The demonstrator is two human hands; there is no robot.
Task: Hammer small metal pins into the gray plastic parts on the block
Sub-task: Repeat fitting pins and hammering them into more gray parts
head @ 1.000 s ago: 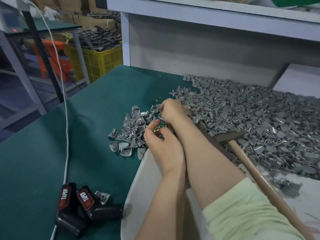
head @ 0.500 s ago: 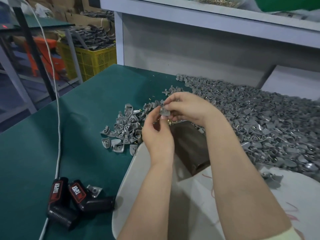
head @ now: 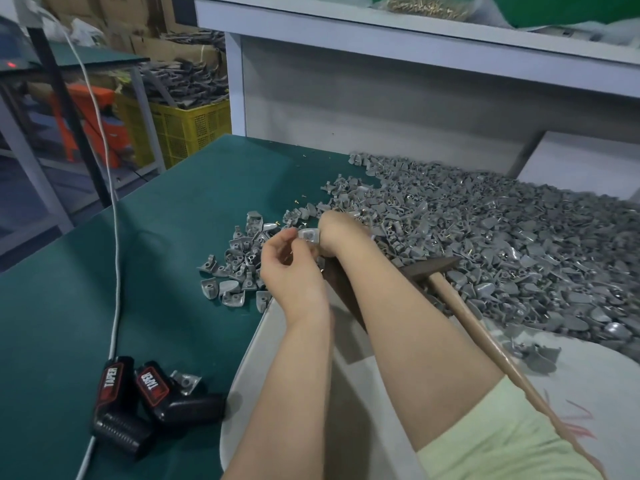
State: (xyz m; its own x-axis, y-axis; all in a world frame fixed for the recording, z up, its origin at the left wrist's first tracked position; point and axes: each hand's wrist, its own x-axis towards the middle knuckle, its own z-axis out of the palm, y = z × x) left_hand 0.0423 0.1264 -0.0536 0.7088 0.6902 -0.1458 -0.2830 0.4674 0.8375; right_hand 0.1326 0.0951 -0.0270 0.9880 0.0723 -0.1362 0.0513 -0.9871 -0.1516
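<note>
Left hand (head: 291, 271) — fingers curled, tips pinching gray part (head: 309, 235), near dark block (head: 341, 289). Right hand (head: 337, 228) against part's other side, my fingers hidden behind wrist — cannot tell its grip. Hammer (head: 431, 271) beside my right forearm, head at edge of big pile of gray parts (head: 519, 251). Smaller heap (head: 239, 268) on green worktop (head: 138, 289).

Single head cam, wide-angle, pitched forward and down along the forearms. Left hand (head: 291, 271) and right hand (head: 337, 230) close, mid-frame; table (head: 104, 271) spreads beyond, shelf (head: 381, 32) at top.
</note>
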